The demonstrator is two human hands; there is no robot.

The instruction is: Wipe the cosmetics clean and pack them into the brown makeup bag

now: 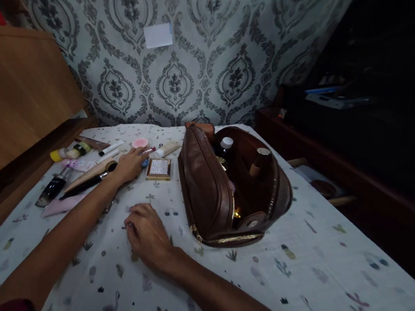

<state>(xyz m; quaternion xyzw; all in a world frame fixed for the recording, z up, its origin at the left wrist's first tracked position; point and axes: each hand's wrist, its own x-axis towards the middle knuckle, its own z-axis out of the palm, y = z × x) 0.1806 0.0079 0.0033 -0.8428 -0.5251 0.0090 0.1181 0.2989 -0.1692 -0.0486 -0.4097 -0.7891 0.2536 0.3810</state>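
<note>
On the right, the tabletop [314, 273] runs out along a slanting edge, with printed cloth showing between it and my brown bag [207, 181]. At the back it reaches the patterned wall [203, 72]; on the left, a wooden panel [19, 93] hems in the spread cosmetics. I have a strip of room between the bag and my right hand [148, 237], and more cloth toward me, between my forearms. The bag stands unzipped, right of centre, a white-capped bottle [225, 147] inside. My left arm stretches forward, its hand [129, 166] palm down among the cosmetics, beside the glittery compact [159, 168]; I cannot tell whether its fingers grasp anything. My right hand rests released on the cloth, fingers loosely curled.
</note>
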